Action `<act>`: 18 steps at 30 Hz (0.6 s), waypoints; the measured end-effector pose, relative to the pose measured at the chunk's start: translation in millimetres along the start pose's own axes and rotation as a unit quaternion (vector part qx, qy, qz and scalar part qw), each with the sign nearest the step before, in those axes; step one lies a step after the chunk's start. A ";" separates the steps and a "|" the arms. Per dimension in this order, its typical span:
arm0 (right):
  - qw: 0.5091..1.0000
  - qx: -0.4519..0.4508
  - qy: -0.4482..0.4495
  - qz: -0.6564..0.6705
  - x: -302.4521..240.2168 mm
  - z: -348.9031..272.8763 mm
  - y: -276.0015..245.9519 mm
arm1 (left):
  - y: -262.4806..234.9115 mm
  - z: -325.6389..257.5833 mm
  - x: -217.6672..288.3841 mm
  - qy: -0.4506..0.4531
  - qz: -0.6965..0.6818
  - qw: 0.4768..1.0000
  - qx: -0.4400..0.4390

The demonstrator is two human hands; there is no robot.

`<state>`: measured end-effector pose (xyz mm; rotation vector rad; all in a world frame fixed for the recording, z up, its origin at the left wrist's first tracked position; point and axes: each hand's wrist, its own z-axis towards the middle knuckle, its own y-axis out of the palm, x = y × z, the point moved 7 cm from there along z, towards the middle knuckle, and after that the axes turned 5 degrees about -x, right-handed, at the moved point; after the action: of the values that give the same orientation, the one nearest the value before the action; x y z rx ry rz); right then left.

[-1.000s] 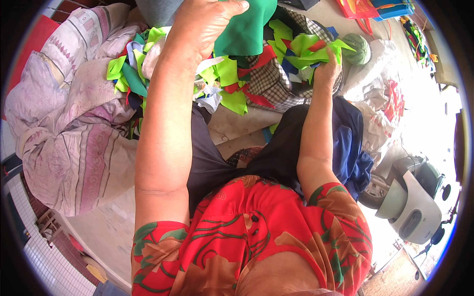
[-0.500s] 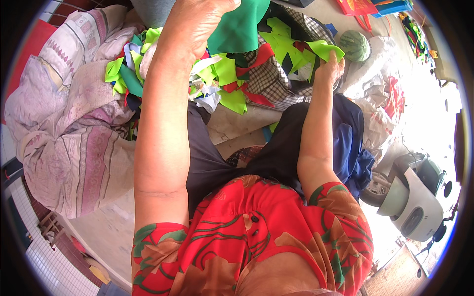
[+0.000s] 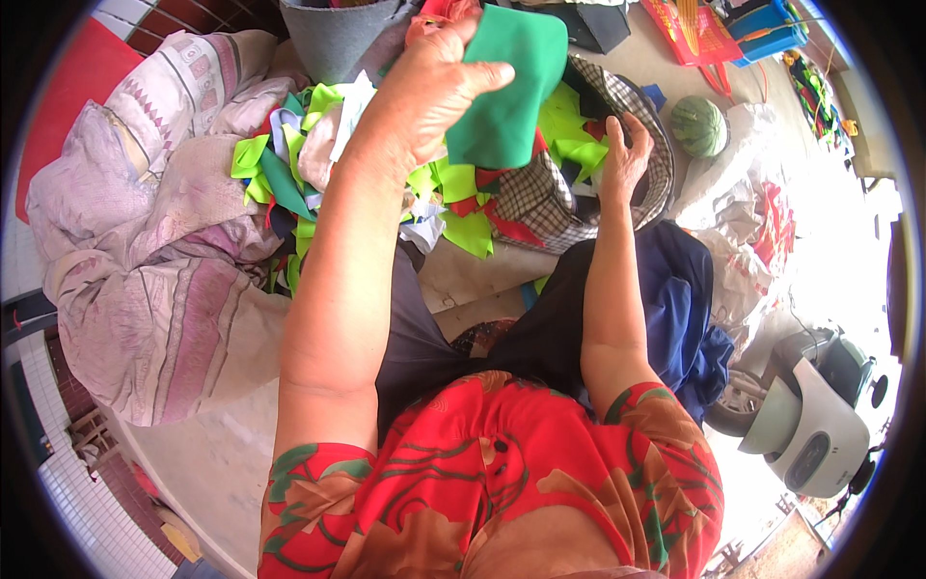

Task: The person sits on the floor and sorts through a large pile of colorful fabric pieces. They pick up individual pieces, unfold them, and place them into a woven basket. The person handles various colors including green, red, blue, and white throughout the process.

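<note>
While left hand [image 3: 424, 92] pinches green cloth [image 3: 506, 82], scraps [image 3: 463, 207] crowding.

Around us a pale concrete floor [image 3: 207, 463] in hard sunlight, a white tiled strip [image 3: 82, 511] at our lower left, a red mat [image 3: 68, 92] beside it, a parked scooter [image 3: 805, 410] at right, a striped melon [image 3: 698, 125], a red tray [image 3: 699, 34] beyond.

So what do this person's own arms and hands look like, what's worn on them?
Both forearms are bare from above the elbow down. Short red sleeves with a green and tan leaf pattern cover the upper arms, part of the same red top. The left hand and right hand wear no gloves; no watch, ring or bracelet shows.
</note>
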<state>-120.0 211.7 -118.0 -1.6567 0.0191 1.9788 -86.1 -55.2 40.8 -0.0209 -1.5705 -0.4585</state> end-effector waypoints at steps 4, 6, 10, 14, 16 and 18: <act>0.837 -0.268 0.098 0.467 -10.2 -20.7 55.2 | 10.0 0.7 -3.0 -0.017 0.043 0.998 -0.037; 0.751 -0.354 0.099 0.548 -35.4 -36.3 69.8 | 15.7 -0.3 -9.8 -0.043 0.058 0.995 -0.065; 0.716 -0.382 0.110 0.573 -68.6 -54.0 71.0 | 33.4 -4.1 -15.2 -0.067 0.137 0.980 -0.126; 0.748 -0.373 0.098 0.540 -68.5 -59.4 63.3 | 25.5 0.4 -22.9 -0.024 0.257 0.960 -0.109; 0.754 -0.350 0.118 0.543 -67.3 -58.7 61.9 | 17.4 1.6 -21.9 -0.077 0.293 0.949 -0.083; 0.768 -0.325 0.139 0.534 -66.2 -57.4 58.0 | 12.8 3.1 -17.3 -0.039 0.336 0.939 -0.053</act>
<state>-86.6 115.9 -90.4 -2.8145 0.5670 2.6778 -84.2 -37.9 27.8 -0.6471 -1.5051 0.0025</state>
